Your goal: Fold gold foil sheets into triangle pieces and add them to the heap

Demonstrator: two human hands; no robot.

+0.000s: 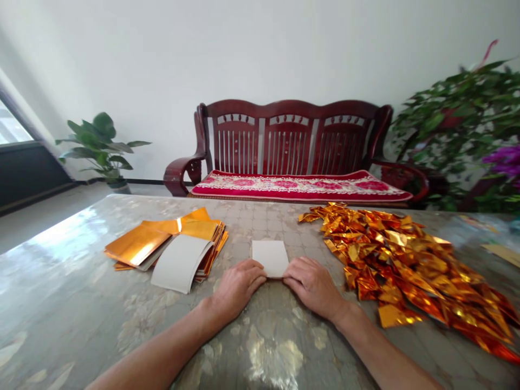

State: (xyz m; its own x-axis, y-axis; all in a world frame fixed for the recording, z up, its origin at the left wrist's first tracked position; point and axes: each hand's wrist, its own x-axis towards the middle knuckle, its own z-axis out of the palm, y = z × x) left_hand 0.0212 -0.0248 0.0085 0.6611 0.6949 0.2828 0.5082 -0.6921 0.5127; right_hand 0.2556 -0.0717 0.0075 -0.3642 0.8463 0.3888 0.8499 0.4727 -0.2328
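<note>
A small pale sheet of paper (270, 257) lies flat on the table in front of me. At its near left corner, my left hand (241, 283) has its fingers closed on the edge. My right hand (312, 284) grips the near right corner the same way, thumb low and fingers bent. The sheet's underside is hidden. To the left is a loose stack of orange-gold foil paper (140, 242), with a pale side up on one curled sheet (181, 264). On the right spreads a big heap of folded gold foil pieces (390, 254).
The table (162, 336) has a clear patterned cover. Clear plastic (479, 230) lies at its right edge. Behind stands a dark red wooden bench (284, 138) with a red floral cushion (300, 187). Potted plants (101, 143) and purple flowers (504, 161) flank it.
</note>
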